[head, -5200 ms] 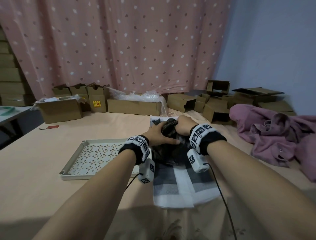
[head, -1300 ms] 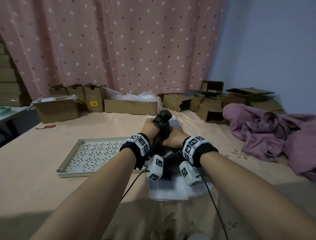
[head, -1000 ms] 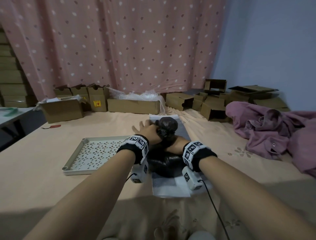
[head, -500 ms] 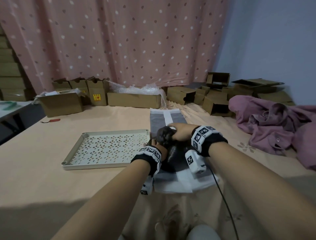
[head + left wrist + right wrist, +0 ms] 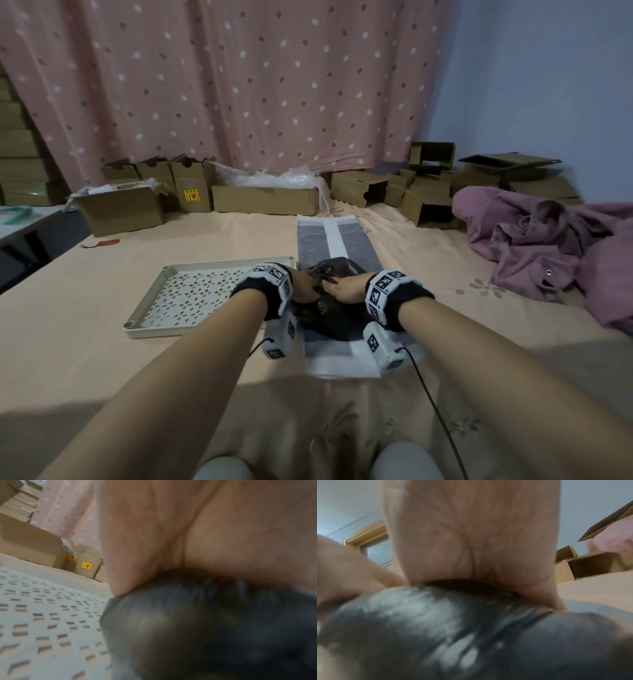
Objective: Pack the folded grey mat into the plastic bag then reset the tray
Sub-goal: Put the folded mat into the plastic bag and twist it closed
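Note:
A dark, shiny plastic bag (image 5: 337, 268) lies bulging on a flat grey-and-white striped sheet (image 5: 334, 240), just right of the cream perforated tray (image 5: 191, 294). My left hand (image 5: 305, 287) and right hand (image 5: 342, 289) meet on top of it, fingers curled into the bag's gathered neck. The left wrist view shows my left palm (image 5: 188, 534) on the dark bag (image 5: 205, 628) with the tray (image 5: 42, 615) beside it. In the right wrist view my right palm (image 5: 471, 534) presses on the bag (image 5: 453, 635). What the bag holds is hidden.
Open cardboard boxes (image 5: 120, 209) and bubble wrap (image 5: 274, 178) line the far edge under a pink dotted curtain. More boxes (image 5: 428, 205) stand at the back right. A crumpled purple garment (image 5: 548, 246) lies on the right. A small red tag (image 5: 108, 242) lies far left.
The bag's twisted top, held up a second ago, has come down. Both hands have drawn closer to me and now meet low on the bundle.

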The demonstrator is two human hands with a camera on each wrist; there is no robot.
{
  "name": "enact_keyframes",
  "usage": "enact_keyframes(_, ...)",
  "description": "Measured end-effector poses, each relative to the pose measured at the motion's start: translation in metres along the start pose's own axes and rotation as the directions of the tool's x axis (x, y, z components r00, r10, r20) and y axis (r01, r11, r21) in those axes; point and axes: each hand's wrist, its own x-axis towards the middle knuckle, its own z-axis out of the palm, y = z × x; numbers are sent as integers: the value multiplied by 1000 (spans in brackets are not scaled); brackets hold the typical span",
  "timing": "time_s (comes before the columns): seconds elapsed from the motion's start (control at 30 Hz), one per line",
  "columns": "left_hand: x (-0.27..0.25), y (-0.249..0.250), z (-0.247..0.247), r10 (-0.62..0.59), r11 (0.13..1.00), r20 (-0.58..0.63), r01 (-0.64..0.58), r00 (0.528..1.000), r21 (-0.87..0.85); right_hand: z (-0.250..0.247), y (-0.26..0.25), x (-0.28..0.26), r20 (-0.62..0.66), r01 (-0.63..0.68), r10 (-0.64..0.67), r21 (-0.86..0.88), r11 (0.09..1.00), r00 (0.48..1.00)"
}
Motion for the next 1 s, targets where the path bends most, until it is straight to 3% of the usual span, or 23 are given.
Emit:
enact_keyframes(0.07,-8,-8,-11,45,997,36,-43,998,-61,14,6,8,-40,5,-4,31,1000,999)
enact_keyframes(0.2,-12,-21,-15,101,916,-149,-150,984,-373,32,12,21,-68,-37,33,-62,997,997)
enact_keyframes(0.23,-11,-22,-14,118,908,-149,-167,982,-385,32,11,22,-55,-32,27,-79,996,998)
enact_keyframes(0.37,-3,-11,-2,100,995,30,-100,995,-22,25,10,25,24,-45,47,-72,996,999)
enact_keyframes(0.43,3,-4,8,82,995,56,-85,995,54,19,9,23,33,-78,82,-97,992,996)
enact_keyframes(0.57,6,10,17,77,997,19,-78,997,7,7,7,13,-14,-56,55,-101,993,998)
enact_keyframes(0.73,10,21,20,97,994,-34,-99,995,-41,0,12,9,22,-25,28,-126,992,999)
enact_keyframes(1.0,23,23,17,80,993,-96,-72,992,91,5,17,16,-36,-12,4,-232,973,999)
